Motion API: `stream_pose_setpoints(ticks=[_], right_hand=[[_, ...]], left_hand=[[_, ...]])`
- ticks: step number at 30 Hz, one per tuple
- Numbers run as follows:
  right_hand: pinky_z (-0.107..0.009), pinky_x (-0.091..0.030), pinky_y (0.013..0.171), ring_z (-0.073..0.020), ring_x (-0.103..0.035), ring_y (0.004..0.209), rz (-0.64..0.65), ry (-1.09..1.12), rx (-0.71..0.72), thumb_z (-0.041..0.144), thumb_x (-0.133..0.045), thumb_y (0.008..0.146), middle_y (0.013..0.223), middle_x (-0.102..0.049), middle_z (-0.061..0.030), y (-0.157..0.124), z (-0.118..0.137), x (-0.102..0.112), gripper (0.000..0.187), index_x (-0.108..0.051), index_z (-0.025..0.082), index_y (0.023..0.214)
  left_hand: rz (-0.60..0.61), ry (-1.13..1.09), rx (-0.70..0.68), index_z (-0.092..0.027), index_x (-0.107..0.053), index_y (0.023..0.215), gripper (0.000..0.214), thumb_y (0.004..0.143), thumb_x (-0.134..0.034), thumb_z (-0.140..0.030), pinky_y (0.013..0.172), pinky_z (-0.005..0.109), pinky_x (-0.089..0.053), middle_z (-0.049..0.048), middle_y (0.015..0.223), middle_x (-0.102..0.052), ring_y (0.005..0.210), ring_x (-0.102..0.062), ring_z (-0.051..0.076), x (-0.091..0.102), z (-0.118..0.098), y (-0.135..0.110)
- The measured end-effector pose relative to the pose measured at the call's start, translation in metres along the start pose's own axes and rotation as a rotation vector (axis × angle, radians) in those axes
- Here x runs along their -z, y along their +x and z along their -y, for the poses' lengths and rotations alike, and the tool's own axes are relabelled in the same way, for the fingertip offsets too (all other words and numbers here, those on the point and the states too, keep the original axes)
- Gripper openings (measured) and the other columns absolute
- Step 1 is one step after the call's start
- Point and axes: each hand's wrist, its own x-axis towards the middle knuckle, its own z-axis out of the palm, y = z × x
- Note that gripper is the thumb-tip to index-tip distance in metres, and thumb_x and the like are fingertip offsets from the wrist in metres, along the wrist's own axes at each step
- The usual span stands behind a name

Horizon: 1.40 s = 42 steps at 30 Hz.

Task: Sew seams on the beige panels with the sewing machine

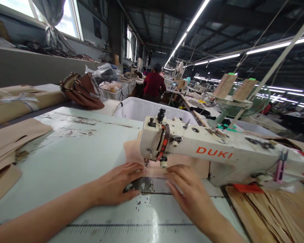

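Observation:
A white DUKI sewing machine (pixel 218 153) stands on the pale green table (pixel 73 158). A tan piece of material (pixel 134 152) lies under its needle head. My left hand (pixel 118 184) rests flat on the table just left of the needle, fingers stretched out onto the near edge of the piece. My right hand (pixel 190 192) lies to the right, fingers extended and pressing the same piece in front of the machine. Neither hand grips anything.
Stacks of tan cut pieces (pixel 12 141) lie at the left and more (pixel 276 209) at the lower right. A white bin (pixel 142 109) sits behind the machine, brown bags (pixel 81 89) beyond it. A person in red (pixel 154 86) works further back. Thread cones (pixel 233 86) stand above the machine.

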Motion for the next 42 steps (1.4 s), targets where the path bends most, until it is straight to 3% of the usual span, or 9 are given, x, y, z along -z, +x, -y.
stream_pose_setpoints(ticks=[5,8,14,19,23,32,42], right_hand=[[-0.038,-0.052,0.100,-0.0224,-0.063,0.107,0.079,0.068,-0.011,0.015,-0.058,0.095,0.116,-0.068,-0.0075,0.013,-0.012,-0.074,0.027,-0.066,0.019,0.120],[-0.034,-0.054,0.095,-0.0212,-0.064,0.103,0.084,0.067,-0.021,0.017,-0.057,0.096,0.112,-0.070,-0.0074,0.010,-0.022,-0.093,0.025,-0.068,0.020,0.119],[-0.036,-0.054,0.095,-0.0238,-0.064,0.103,0.093,-0.019,0.063,0.012,-0.062,0.092,0.112,-0.070,-0.0089,0.009,-0.025,-0.088,0.032,-0.066,0.018,0.124],[-0.034,-0.054,0.093,-0.0235,-0.065,0.103,0.095,-0.034,0.040,0.012,-0.063,0.092,0.110,-0.071,-0.0060,0.012,-0.028,-0.094,0.036,-0.065,0.023,0.126],[-0.033,-0.055,0.089,-0.0231,-0.066,0.098,0.071,-0.086,0.032,0.017,-0.060,0.095,0.103,-0.073,-0.0061,0.013,-0.031,-0.100,0.028,-0.068,0.022,0.121],[-0.032,-0.054,0.082,-0.0219,-0.065,0.094,0.047,-0.106,0.008,0.020,-0.057,0.097,0.102,-0.071,-0.0077,0.015,-0.032,-0.100,0.026,-0.069,0.026,0.120],[-0.034,-0.053,0.086,-0.0237,-0.064,0.097,0.078,-0.100,-0.021,0.015,-0.061,0.093,0.105,-0.072,-0.0053,0.016,-0.026,-0.098,0.027,-0.070,0.024,0.117]], left_hand=[[0.000,-0.001,-0.003,-0.027,-0.045,0.145,0.058,0.090,-0.061,-0.036,0.117,0.044,-0.035,0.0062,0.146,-0.050,0.136,-0.044,0.028,-0.003,0.001,-0.002],[0.007,0.016,0.014,-0.025,-0.044,0.146,0.060,0.090,-0.060,-0.038,0.116,0.045,-0.036,0.0072,0.148,-0.049,0.137,-0.043,0.029,-0.003,0.003,0.000],[-0.009,0.038,0.013,-0.022,-0.042,0.148,0.064,0.090,-0.061,-0.041,0.117,0.047,-0.036,0.0088,0.150,-0.046,0.138,-0.042,0.030,-0.006,0.007,0.000],[-0.036,0.053,0.005,-0.025,-0.040,0.150,0.066,0.090,-0.061,-0.044,0.119,0.048,-0.032,0.0066,0.153,-0.043,0.141,-0.038,0.030,-0.012,0.014,-0.001],[-0.055,0.044,-0.007,-0.027,-0.040,0.149,0.067,0.088,-0.063,-0.042,0.120,0.048,-0.028,0.0061,0.152,-0.044,0.142,-0.037,0.030,-0.014,0.018,0.000],[-0.059,0.038,-0.023,-0.027,-0.042,0.148,0.066,0.088,-0.064,-0.042,0.123,0.046,-0.023,0.0054,0.148,-0.048,0.139,-0.041,0.027,-0.007,0.014,0.005],[-0.094,0.063,-0.066,-0.027,-0.040,0.149,0.066,0.088,-0.063,-0.039,0.121,0.050,-0.025,0.0075,0.148,-0.049,0.136,-0.044,0.030,-0.011,0.013,0.005]])
